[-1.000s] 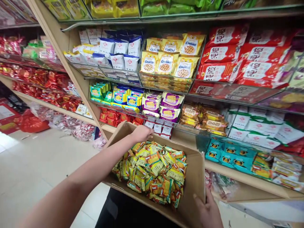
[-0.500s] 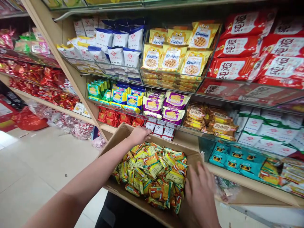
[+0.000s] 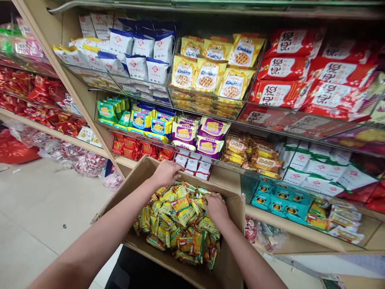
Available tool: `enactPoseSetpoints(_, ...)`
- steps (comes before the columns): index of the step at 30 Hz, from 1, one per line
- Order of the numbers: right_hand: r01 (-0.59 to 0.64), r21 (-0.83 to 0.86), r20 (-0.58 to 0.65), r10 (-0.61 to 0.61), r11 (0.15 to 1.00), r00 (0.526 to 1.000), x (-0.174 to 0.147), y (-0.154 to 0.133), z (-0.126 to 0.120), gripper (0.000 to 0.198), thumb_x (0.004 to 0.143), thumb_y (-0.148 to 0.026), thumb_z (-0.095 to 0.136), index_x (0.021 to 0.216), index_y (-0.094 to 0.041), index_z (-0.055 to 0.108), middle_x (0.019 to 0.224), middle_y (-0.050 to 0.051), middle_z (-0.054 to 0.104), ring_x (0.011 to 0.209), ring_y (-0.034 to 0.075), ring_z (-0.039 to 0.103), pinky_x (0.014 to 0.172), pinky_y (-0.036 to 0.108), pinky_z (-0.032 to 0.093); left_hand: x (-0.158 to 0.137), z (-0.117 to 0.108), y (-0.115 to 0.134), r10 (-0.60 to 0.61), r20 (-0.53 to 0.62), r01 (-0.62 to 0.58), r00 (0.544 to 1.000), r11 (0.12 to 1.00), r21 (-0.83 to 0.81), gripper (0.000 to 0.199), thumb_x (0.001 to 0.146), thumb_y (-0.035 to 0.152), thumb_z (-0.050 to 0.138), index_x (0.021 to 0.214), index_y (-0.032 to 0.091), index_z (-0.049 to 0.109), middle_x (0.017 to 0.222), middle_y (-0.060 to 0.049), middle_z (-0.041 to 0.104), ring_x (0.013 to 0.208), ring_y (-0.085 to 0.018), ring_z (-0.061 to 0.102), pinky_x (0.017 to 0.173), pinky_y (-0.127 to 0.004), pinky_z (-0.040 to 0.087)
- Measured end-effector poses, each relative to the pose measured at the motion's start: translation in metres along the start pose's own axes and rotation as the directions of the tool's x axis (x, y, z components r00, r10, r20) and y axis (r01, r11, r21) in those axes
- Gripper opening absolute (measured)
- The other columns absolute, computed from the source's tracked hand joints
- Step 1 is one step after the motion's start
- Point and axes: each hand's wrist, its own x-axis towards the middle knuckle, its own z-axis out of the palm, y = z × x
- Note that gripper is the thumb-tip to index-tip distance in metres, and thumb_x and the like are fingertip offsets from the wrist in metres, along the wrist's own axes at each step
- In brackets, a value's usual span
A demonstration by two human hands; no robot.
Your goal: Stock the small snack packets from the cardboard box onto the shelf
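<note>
An open cardboard box [image 3: 231, 257] is full of small yellow and orange wrapped snack packets [image 3: 177, 218]. My left hand [image 3: 166, 174] is closed over the far rim of the box, its fingers curled at the edge. Inside the box, toward its far right corner, my right hand [image 3: 215, 208] lies on the packets with its fingers bent into them. The fingertips are partly hidden, so which packets they grip is unclear.
Shelves with clear dividers stand right behind the box, holding yellow cookie bags [image 3: 207, 75], red bags [image 3: 278, 94], purple biscuit packs [image 3: 209, 146] and teal packs [image 3: 278, 205]. Plastic bags of goods [image 3: 90, 162] lie on the tiled floor [image 3: 33, 216] at left.
My right hand has moved from the box's right side inward and away from me, onto the packets. My left hand stays at the far rim. The view has shifted slightly right.
</note>
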Motion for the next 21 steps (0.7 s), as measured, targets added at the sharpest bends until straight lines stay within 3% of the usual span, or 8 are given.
enactPoseSetpoints(3, 0.04, 0.262, -0.083, -0.019, 0.964, 0.996, -0.012, 0.005, -0.013, 0.019, 0.081, -0.023, 0.049, 0.098, -0.016, 0.054, 0.092, 0.008, 0.06, 0.086, 0.018, 0.055, 0.075, 0.027, 0.042, -0.011, -0.008, 0.024, 0.013, -0.156, -0.055, 0.988, 0.963, -0.266, 0.034, 0.078, 0.021, 0.052, 0.112, 0.02, 0.052, 0.111, -0.007, 0.058, 0.104, -0.021, 0.049, 0.09, -0.037, 0.035)
enactPoseSetpoints(5, 0.124, 0.586, -0.137, -0.053, 0.801, 0.989, -0.021, 0.005, -0.021, 0.026, 0.086, -0.031, 0.041, 0.105, -0.017, 0.049, 0.089, 0.006, 0.061, 0.078, 0.016, 0.057, 0.07, 0.026, 0.044, -0.022, -0.013, 0.051, -0.007, -0.205, -0.1, 0.979, 0.859, -0.502, 0.035, 0.083, 0.025, 0.047, 0.117, 0.021, 0.048, 0.118, -0.007, 0.053, 0.111, -0.019, 0.044, 0.095, -0.035, 0.033)
enactPoseSetpoints(8, 0.208, 0.813, -0.151, -0.149, 0.544, 0.977, -0.036, 0.002, -0.029, 0.031, 0.084, -0.038, 0.045, 0.107, -0.018, 0.051, 0.083, 0.004, 0.06, 0.071, 0.015, 0.056, 0.067, 0.026, 0.045, -0.032, -0.013, 0.091, -0.049, -0.062, -0.017, 0.997, 0.634, -0.773, 0.038, 0.079, 0.036, 0.054, 0.114, 0.021, 0.053, 0.109, -0.007, 0.057, 0.102, -0.02, 0.051, 0.088, -0.031, 0.039)
enactPoseSetpoints(10, 0.192, 0.854, -0.14, -0.142, 0.484, 0.98, -0.045, -0.003, -0.03, 0.034, 0.082, -0.039, 0.049, 0.107, -0.017, 0.052, 0.08, 0.003, 0.06, 0.073, 0.015, 0.056, 0.068, 0.026, 0.045, -0.034, -0.009, 0.11, -0.15, 0.069, 0.124, 0.986, 0.394, -0.911, 0.028, 0.075, 0.038, 0.058, 0.093, 0.018, 0.063, 0.089, -0.005, 0.063, 0.084, -0.017, 0.056, 0.077, -0.028, 0.042)
enactPoseSetpoints(13, 0.137, 0.928, -0.138, -0.022, 0.347, 0.99, -0.056, -0.008, -0.025, 0.041, 0.079, -0.043, 0.053, 0.109, -0.015, 0.052, 0.086, 0.005, 0.061, 0.077, 0.016, 0.057, 0.065, 0.025, 0.047, -0.034, -0.001, 0.123, -0.348, 0.245, 0.22, 0.905, -0.11, -0.969, 0.025, 0.065, 0.038, 0.069, 0.075, 0.016, 0.064, 0.073, 0.0, 0.061, 0.067, -0.011, 0.053, 0.067, -0.023, 0.041)
enactPoseSetpoints(15, 0.1, 0.932, -0.133, 0.072, 0.348, 0.989, -0.061, -0.008, -0.021, 0.042, 0.076, -0.044, 0.056, 0.106, -0.014, 0.055, 0.087, 0.007, 0.062, 0.07, 0.016, 0.058, 0.061, 0.026, 0.048, -0.036, 0.002, 0.126, -0.402, 0.335, 0.179, 0.852, -0.377, -0.909, 0.024, 0.06, 0.034, 0.074, 0.074, 0.018, 0.063, 0.071, 0.002, 0.061, 0.063, -0.008, 0.052, 0.064, -0.021, 0.04)
enactPoseSetpoints(17, 0.108, 0.892, -0.186, 0.138, 0.439, 0.973, -0.064, -0.006, -0.018, 0.039, 0.075, -0.043, 0.058, 0.101, -0.013, 0.059, 0.088, 0.008, 0.064, 0.069, 0.017, 0.059, 0.061, 0.027, 0.049, -0.04, 0.001, 0.128, -0.397, 0.391, 0.134, 0.83, -0.539, -0.831, 0.024, 0.057, 0.028, 0.077, 0.073, 0.019, 0.062, 0.072, 0.004, 0.06, 0.064, -0.008, 0.052, 0.064, -0.021, 0.04)
enactPoseSetpoints(21, 0.393, 0.635, -0.545, 0.026, 0.665, 0.838, -0.066, 0.0, -0.021, 0.027, 0.079, -0.028, 0.056, 0.104, -0.019, 0.062, 0.102, 0.008, 0.061, 0.094, 0.02, 0.056, 0.081, 0.034, 0.047, -0.048, -0.008, 0.13, -0.268, 0.388, 0.137, 0.882, -0.641, -0.755, 0.023, 0.065, 0.03, 0.072, 0.085, 0.022, 0.062, 0.091, 0.0, 0.061, 0.08, -0.011, 0.055, 0.075, -0.025, 0.042)
